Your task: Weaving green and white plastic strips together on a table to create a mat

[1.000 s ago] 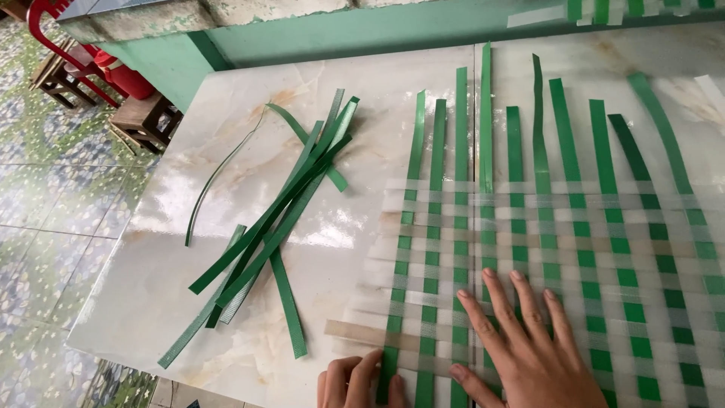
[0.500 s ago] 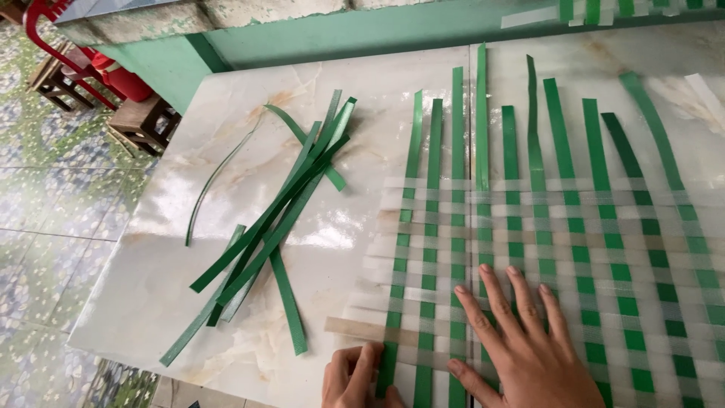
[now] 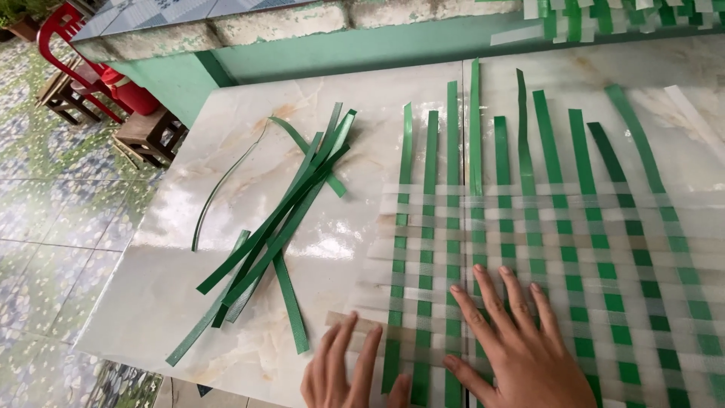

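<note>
I see the marble tabletop (image 3: 226, 196) under both hands; the woven mat of green and clear strips (image 3: 559, 242) lies beneath my flat, spread right hand (image 3: 521, 347), gripping nothing; my left hand (image 3: 343, 370) rests open on a clear strip's end (image 3: 347, 321); loose green strips (image 3: 279, 227) lie beyond it

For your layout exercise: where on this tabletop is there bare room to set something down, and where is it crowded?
Bare marble shows at the far left corner, beyond the loose green strips, and in the gap between them and the woven mat. The mat fills the right half; the left hand and right hand press its near edge.
</note>
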